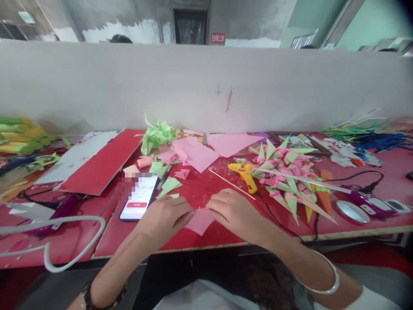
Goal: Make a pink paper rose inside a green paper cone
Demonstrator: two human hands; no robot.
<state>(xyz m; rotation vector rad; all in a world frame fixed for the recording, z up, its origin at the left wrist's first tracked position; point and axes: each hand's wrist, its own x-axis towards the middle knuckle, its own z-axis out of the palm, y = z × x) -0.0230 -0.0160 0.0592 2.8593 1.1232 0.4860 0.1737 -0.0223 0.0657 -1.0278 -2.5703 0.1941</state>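
Note:
A small piece of pink paper (200,223) lies near the table's front edge, one corner pointing towards me. My left hand (169,214) has its closed fingers on the paper's left side. On its right side, my right hand (229,211) holds it with curled fingers. Both sets of fingertips partly hide the paper's upper edge. Just beyond the hands are a folded pink paper piece (182,173) and several folded green paper pieces (170,185). Larger pink sheets (196,153) lie farther back.
A phone (138,199) lies left of my left hand. A yellow glue gun (244,174) with a long glue stick and a cord lies right of centre, beside a pile of paper cones (287,172). A red board (103,161) lies at left. A pale partition (193,86) stands behind.

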